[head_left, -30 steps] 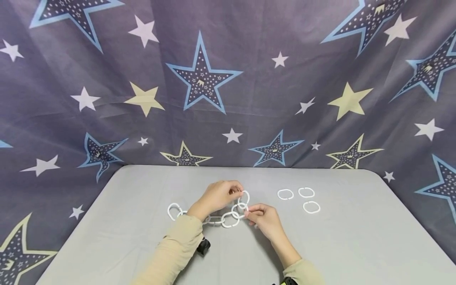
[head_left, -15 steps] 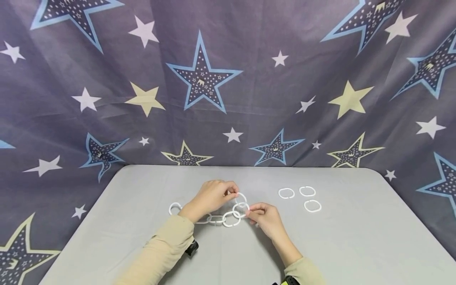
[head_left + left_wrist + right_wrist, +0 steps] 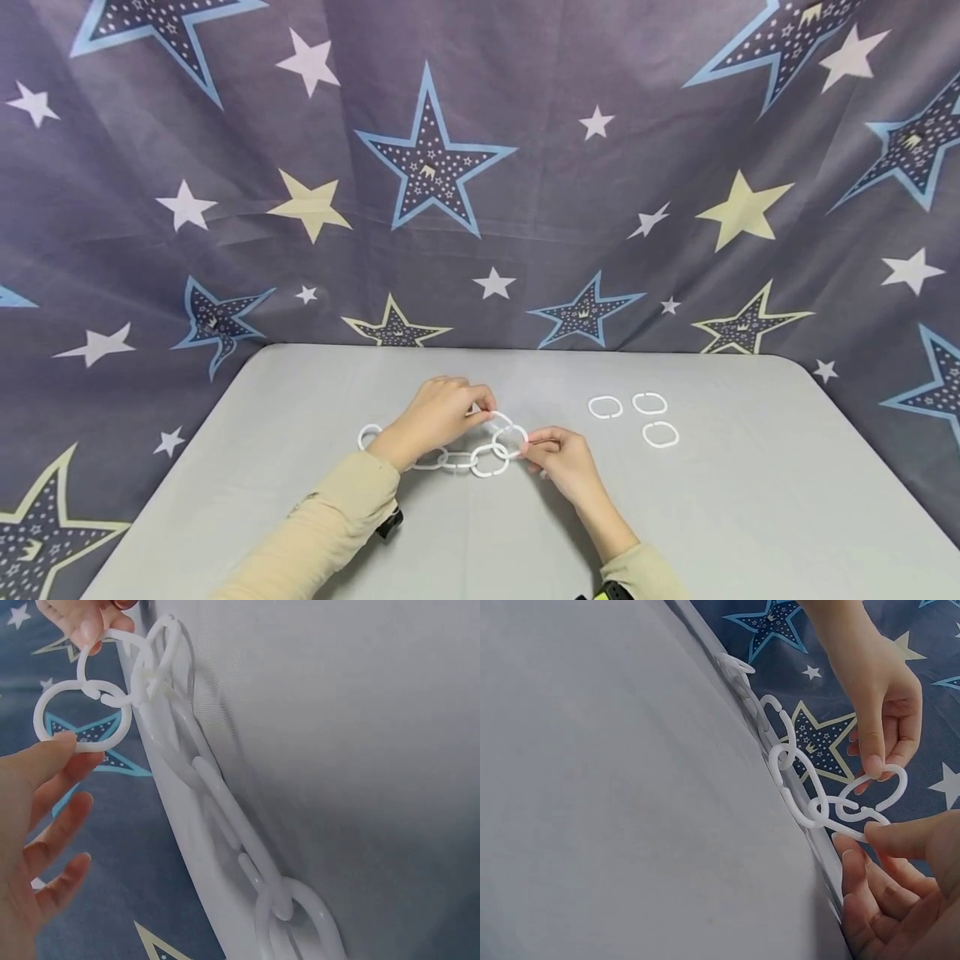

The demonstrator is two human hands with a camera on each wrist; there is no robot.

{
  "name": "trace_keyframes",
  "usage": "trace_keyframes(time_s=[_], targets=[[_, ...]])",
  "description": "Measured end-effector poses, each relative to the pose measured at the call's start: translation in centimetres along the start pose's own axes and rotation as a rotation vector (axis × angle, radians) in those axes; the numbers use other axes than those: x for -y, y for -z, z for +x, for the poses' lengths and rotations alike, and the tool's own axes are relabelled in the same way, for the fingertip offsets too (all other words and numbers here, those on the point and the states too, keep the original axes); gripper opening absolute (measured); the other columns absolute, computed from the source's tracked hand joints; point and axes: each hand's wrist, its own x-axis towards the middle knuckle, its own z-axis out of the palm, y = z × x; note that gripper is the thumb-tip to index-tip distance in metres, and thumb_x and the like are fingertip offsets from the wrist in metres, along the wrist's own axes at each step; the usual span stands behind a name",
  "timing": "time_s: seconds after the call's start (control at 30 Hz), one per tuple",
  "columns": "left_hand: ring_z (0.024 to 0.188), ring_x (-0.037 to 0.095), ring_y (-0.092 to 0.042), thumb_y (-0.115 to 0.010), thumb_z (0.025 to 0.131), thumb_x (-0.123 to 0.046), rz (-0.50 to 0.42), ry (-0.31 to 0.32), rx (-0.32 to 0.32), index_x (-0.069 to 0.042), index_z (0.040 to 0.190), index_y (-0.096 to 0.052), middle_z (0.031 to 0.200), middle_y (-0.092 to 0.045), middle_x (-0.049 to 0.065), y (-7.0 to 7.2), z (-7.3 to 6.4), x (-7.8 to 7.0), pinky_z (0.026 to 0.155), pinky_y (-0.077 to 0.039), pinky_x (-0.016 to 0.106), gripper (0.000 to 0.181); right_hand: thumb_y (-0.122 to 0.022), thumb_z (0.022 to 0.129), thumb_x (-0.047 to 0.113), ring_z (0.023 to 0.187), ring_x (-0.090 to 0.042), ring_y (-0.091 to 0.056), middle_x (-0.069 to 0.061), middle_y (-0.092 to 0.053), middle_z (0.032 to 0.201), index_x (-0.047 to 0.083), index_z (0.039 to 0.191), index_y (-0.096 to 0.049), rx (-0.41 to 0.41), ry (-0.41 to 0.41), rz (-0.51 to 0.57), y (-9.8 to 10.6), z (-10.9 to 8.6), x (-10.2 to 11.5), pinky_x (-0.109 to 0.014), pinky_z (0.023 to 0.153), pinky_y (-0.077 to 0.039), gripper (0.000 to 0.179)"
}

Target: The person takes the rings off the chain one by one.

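A chain of white plastic links (image 3: 241, 825) lies across the middle of the table, partly hidden behind the left wrist in the head view. My left hand (image 3: 442, 414) pinches the end link (image 3: 39, 714) between thumb and index finger, its other fingers spread apart. Facing it, my right hand (image 3: 564, 458) pinches the neighbouring link (image 3: 838, 828) with thumb and fingertips. These two links hook through each other and are held up off the tabletop. A small gap shows in the right hand's link in the right wrist view.
Three loose white links, one on the left (image 3: 592, 406), one behind (image 3: 636, 402) and one in front (image 3: 646, 433), lie right of the hands. The grey table (image 3: 750, 500) ends at a star-patterned cloth (image 3: 525, 208) behind.
My left hand has drawn a little to the left, and its end link has tipped over from upright to slanting. My right hand has stayed almost still, holding its link.
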Motion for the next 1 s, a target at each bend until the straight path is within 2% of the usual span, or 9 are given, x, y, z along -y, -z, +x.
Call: trace_keyframes(time_s=[0.2,0.47,0.8,1.0], targets=[[0.07,0.008,-0.059,-0.077,0.085,-0.033,0.036,-0.039,-0.036,-0.028,0.09,-0.072,0.083,-0.069,-0.014,0.0,0.0,0.2,0.073,-0.048,0.032,0.009,-0.073,0.083,0.001,0.055,-0.016,-0.061,-0.013,-0.072,0.075,-0.005,0.092,-0.07,-0.011,-0.004,-0.001,0.2,0.0,0.0,-0.022,0.049,-0.044,0.011],[0.061,0.007,-0.051,-0.079,0.083,-0.032,0.046,-0.064,-0.074,-0.028,0.086,-0.073,0.071,-0.064,-0.007,0.0,-0.6,0.7,0.067,-0.046,0.031,0.008,-0.073,0.084,0.001,0.056,-0.016,-0.062,-0.01,-0.072,0.074,-0.004,0.092,-0.07,-0.009,-0.015,-0.013,-0.1,0.1,-0.1,-0.023,0.05,-0.044,0.01],[0.06,0.007,-0.049,-0.078,0.084,-0.029,0.01,-0.048,-0.058,-0.027,0.084,-0.072,0.071,-0.065,-0.007,-0.4,-0.7,1.0,0.064,-0.046,0.031,0.006,-0.072,0.083,0.001,0.055,-0.015,-0.061,-0.013,-0.071,0.073,-0.005,0.093,-0.069,-0.009,-0.011,-0.015,-0.1,0.1,0.0,-0.022,0.05,-0.045,0.012],[0.069,0.007,-0.059,-0.078,0.083,-0.027,-0.03,-0.022,-0.042,-0.027,0.084,-0.071,0.077,-0.069,-0.007,-0.9,-0.7,1.4,0.068,-0.048,0.031,0.007,-0.072,0.084,0.001,0.056,-0.015,-0.061,-0.011,-0.072,0.074,-0.004,0.092,-0.07,-0.011,-0.021,-0.02,-0.1,0.1,0.0,-0.023,0.05,-0.045,0.01]])
